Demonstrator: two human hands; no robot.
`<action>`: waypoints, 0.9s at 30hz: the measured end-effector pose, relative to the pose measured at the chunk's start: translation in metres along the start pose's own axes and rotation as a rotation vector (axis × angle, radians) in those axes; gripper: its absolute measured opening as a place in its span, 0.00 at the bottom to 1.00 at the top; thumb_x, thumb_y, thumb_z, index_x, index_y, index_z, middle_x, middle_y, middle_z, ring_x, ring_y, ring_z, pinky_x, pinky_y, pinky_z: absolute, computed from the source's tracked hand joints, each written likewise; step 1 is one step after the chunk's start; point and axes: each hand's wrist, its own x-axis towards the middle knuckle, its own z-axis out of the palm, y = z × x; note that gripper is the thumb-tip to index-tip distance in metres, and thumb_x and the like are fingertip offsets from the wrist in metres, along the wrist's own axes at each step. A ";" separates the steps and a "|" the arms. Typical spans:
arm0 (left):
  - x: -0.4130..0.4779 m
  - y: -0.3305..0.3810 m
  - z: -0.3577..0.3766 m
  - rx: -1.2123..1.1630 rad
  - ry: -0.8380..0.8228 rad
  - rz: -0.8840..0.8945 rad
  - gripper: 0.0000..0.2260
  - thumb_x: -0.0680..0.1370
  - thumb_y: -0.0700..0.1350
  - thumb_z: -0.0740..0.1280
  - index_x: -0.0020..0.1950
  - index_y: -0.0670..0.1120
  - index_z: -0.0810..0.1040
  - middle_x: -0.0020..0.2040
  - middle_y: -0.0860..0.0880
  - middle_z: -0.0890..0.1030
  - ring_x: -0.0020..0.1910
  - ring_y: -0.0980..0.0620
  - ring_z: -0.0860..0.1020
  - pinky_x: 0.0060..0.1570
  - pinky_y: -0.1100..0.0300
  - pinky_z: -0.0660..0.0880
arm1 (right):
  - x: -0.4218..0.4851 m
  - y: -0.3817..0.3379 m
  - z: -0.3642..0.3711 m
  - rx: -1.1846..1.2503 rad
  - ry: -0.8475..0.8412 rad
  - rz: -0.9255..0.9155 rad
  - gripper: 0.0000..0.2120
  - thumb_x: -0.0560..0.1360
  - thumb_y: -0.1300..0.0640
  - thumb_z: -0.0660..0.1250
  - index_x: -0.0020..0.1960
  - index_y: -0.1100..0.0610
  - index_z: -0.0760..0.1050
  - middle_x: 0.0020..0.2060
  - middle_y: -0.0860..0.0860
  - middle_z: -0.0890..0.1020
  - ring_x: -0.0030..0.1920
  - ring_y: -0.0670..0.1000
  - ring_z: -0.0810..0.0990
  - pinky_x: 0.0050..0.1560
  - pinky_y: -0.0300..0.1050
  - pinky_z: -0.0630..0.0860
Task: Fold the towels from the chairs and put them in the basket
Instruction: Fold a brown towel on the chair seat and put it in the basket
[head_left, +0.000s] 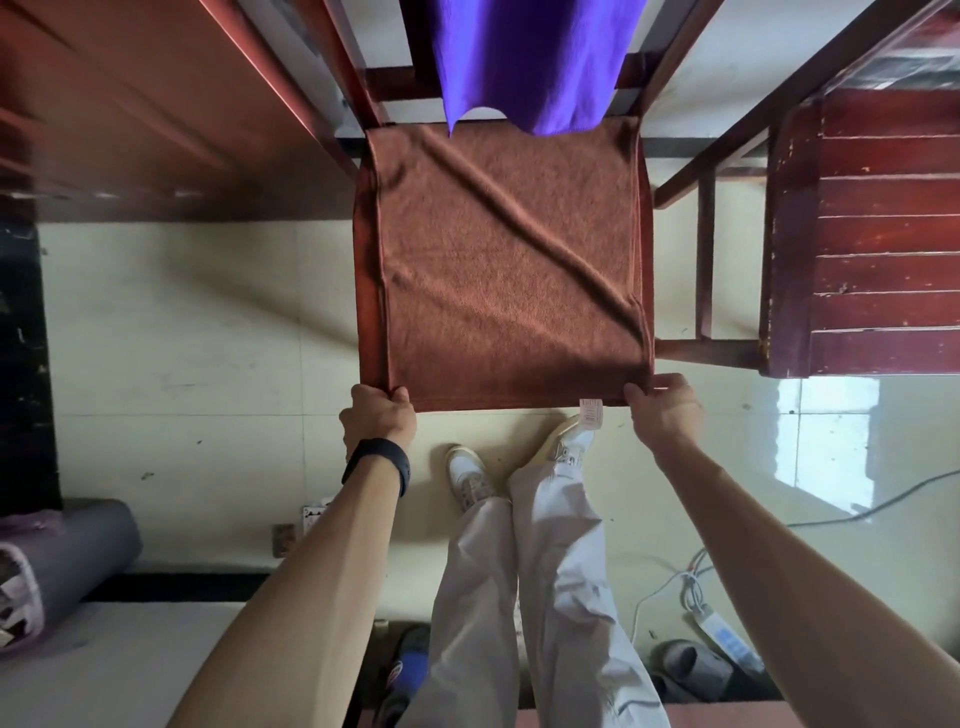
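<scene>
The brown towel (509, 260) is lying spread flat over the seat of a dark red wooden chair (395, 85), one long crease running across it from the far left to the near right. The left hand (382, 415) is pinching the near left corner, its fingers (400, 395) curled over the hem. The right hand (665, 410) is gripping the near right corner the same way. A small white tag (591, 413) is hanging from the near edge, just beside the right hand. A black wristband (379, 462) is sitting on the left wrist.

A purple towel (530, 57) is hanging over the chair back, its lower edge overlapping the far edge of the brown towel. A second chair (883, 234) with a slatted red seat is standing to the right, and a broad reddish wooden panel (130, 104) is filling the upper left.

The floor (182, 338) is pale, scuffed tile, catching a bright patch of light at the right. The person is standing on it in white shoes (470, 475) and pale trousers. A white power strip (724, 636) with cables is lying at the lower right, near grey slippers (691, 665). A rolled grey mat (78, 551) is resting at the lower left.
</scene>
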 end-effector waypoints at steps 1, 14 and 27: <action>0.000 0.002 0.001 0.032 -0.005 0.014 0.15 0.79 0.54 0.65 0.58 0.45 0.76 0.57 0.40 0.80 0.57 0.35 0.77 0.52 0.49 0.72 | 0.000 -0.002 0.000 0.009 -0.006 0.020 0.18 0.76 0.51 0.69 0.62 0.60 0.75 0.53 0.57 0.84 0.58 0.61 0.80 0.57 0.48 0.73; -0.002 -0.014 -0.007 -0.387 -0.163 -0.044 0.08 0.78 0.47 0.71 0.40 0.47 0.78 0.34 0.48 0.80 0.34 0.47 0.80 0.37 0.57 0.76 | 0.004 0.012 -0.023 0.552 -0.201 0.170 0.09 0.76 0.58 0.74 0.54 0.59 0.78 0.42 0.54 0.82 0.43 0.50 0.83 0.44 0.45 0.80; -0.012 -0.015 -0.065 -0.694 -0.329 -0.077 0.09 0.73 0.37 0.75 0.43 0.47 0.76 0.40 0.43 0.82 0.31 0.54 0.73 0.31 0.66 0.74 | -0.012 -0.001 -0.052 0.681 -0.304 0.221 0.18 0.71 0.60 0.79 0.57 0.63 0.80 0.39 0.56 0.85 0.37 0.49 0.84 0.44 0.41 0.82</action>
